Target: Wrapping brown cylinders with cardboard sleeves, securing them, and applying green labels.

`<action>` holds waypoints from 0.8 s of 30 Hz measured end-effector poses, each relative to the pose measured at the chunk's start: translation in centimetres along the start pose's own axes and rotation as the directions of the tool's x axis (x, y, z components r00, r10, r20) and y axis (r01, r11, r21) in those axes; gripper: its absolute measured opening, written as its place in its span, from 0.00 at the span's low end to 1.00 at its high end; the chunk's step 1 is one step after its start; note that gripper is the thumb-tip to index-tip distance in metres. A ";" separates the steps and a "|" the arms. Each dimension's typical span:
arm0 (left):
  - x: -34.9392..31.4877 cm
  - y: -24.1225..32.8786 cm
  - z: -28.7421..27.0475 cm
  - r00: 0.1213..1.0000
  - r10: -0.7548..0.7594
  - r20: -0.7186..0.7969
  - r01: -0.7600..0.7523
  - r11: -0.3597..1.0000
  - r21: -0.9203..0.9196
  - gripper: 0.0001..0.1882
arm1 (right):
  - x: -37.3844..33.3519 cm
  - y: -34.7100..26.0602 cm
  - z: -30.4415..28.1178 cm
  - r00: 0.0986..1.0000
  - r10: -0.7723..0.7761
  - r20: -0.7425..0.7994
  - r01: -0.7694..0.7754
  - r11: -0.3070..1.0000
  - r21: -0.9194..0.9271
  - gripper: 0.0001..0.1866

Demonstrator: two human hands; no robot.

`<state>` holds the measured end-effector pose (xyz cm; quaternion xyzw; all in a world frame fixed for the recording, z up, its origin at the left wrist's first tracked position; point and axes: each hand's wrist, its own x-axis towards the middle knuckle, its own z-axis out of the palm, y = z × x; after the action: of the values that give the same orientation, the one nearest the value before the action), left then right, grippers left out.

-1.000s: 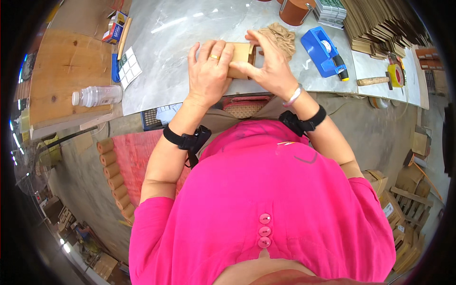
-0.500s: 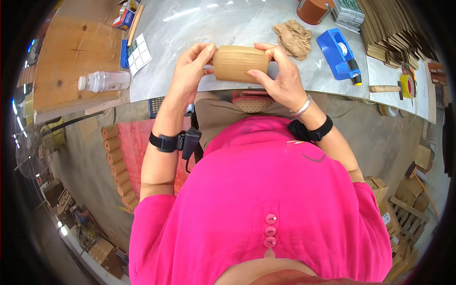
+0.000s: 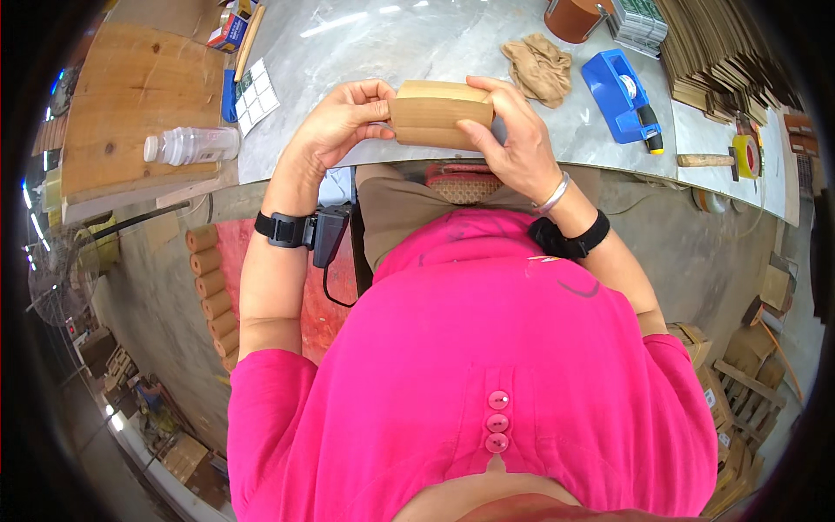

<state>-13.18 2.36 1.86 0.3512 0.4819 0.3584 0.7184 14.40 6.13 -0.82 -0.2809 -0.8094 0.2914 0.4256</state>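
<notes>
A tan cylinder (image 3: 441, 121) with a wood-grain look, probably a roll of some sheet, lies level between my hands above the table's near edge. It shows a paler band along its top and a darker one below. My left hand (image 3: 345, 124) pinches its left end between thumb and fingers; the thumb sits by the rim. Around the right end, my right hand (image 3: 515, 130) is closed, thumb across the near face and index finger over the top. The other right fingers are mostly hidden behind it.
On the grey table (image 3: 383, 52) are a crumpled tan cloth (image 3: 537, 70), a blue tape dispenser (image 3: 619, 96), a hammer (image 3: 706, 161) and stacked cardboard (image 3: 722, 52). A clear bottle (image 3: 191, 146) lies at left near a label sheet (image 3: 256, 97). Brown rolls (image 3: 213, 285) line the floor.
The cylinder has turned about its long axis, bringing a pale band to the top. My left hand has shifted its grip, with the wrist and forearm swinging out to the left.
</notes>
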 end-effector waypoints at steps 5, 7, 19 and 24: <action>0.0 -1.0 -0.3 0.998 0.053 0.024 -0.053 0.998 -0.017 0.07 | 0.2 -0.1 0.1 1.000 0.004 -0.012 -0.004 1.000 0.014 0.10; 0.0 -1.1 -0.2 0.998 0.058 0.020 -0.058 0.998 -0.007 0.07 | 0.2 0.2 0.5 0.997 -0.020 -0.078 0.022 1.000 0.021 0.10; 0.5 -1.7 0.1 0.992 0.127 -0.007 -0.127 0.992 -0.008 0.08 | 1.1 1.2 0.5 0.994 0.089 -0.065 -0.080 0.988 0.132 0.11; 0.8 -1.9 -0.3 0.991 0.124 0.039 -0.120 0.989 -0.087 0.08 | 2.6 2.6 -0.9 0.947 0.292 0.132 -0.315 0.924 0.217 0.16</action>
<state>-12.93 2.14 -0.25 0.3573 0.4277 0.4138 0.7198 14.48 9.86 -0.88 -0.3359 -0.7357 0.4609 0.3654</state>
